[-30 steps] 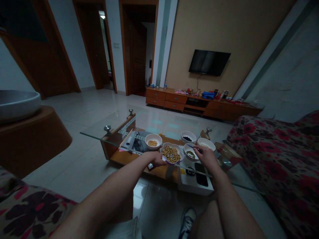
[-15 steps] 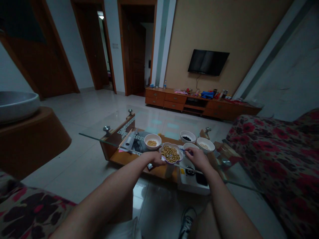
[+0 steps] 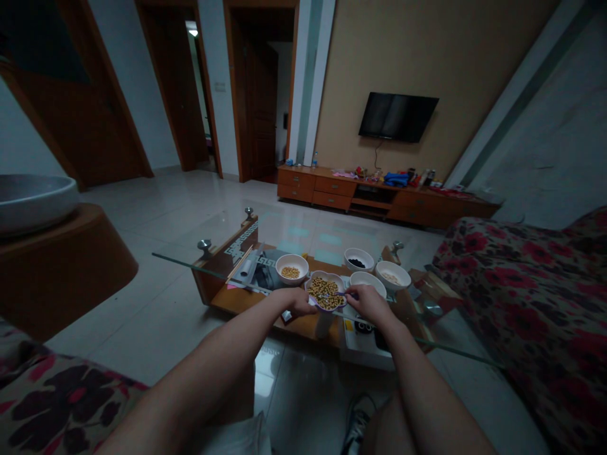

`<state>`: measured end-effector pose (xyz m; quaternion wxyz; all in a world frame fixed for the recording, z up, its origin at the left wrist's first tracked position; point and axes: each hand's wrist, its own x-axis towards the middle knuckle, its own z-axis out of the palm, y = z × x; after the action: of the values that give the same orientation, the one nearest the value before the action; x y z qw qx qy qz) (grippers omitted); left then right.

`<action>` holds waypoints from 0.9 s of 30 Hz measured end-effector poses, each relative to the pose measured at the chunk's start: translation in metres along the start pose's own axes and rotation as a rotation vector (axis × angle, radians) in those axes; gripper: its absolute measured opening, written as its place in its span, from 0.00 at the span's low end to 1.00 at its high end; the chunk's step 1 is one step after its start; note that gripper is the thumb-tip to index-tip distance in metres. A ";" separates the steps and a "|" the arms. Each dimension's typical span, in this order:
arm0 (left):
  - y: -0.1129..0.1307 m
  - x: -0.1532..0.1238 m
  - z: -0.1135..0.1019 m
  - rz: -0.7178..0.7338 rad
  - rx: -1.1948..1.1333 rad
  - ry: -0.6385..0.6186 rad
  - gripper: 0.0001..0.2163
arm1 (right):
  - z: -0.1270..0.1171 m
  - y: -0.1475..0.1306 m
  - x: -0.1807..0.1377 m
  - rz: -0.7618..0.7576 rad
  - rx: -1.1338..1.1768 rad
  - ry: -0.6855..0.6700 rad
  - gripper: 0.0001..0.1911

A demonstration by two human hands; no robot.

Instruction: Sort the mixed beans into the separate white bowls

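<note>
A scalloped white bowl with a purple edge sits near the front edge of the glass table. It is filled with mixed yellowish and dark beans. My left hand is closed on the bowl's left rim. In the fingers of my right hand is a purple-blue spoon, its far end down among the beans. Left of this bowl stands a white bowl of yellow beans. Just behind my right hand is another white bowl, its bottom partly hidden.
Farther back on the glass table is a bowl of black beans, with a bowl of pale pieces to its right. Chopsticks lie at the left. A floral sofa borders the right side.
My right hand has shifted slightly down and left, bringing the spoon deeper over the beans. My left hand keeps its hold on the bowl.
</note>
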<state>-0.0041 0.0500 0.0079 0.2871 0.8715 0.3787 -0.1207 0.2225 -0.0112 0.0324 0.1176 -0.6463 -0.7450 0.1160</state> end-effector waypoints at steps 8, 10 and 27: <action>-0.003 0.004 0.003 -0.013 0.014 -0.003 0.21 | 0.000 -0.002 0.000 0.029 -0.006 -0.037 0.14; -0.002 0.002 0.002 -0.009 -0.003 -0.006 0.20 | 0.001 -0.001 0.001 0.030 -0.014 -0.041 0.14; -0.001 0.000 0.001 -0.025 -0.024 -0.015 0.22 | 0.002 -0.004 0.000 0.021 -0.056 -0.032 0.14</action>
<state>-0.0046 0.0501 0.0069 0.2987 0.8622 0.3890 -0.1265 0.2178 -0.0119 0.0322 0.0863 -0.6553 -0.7428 0.1067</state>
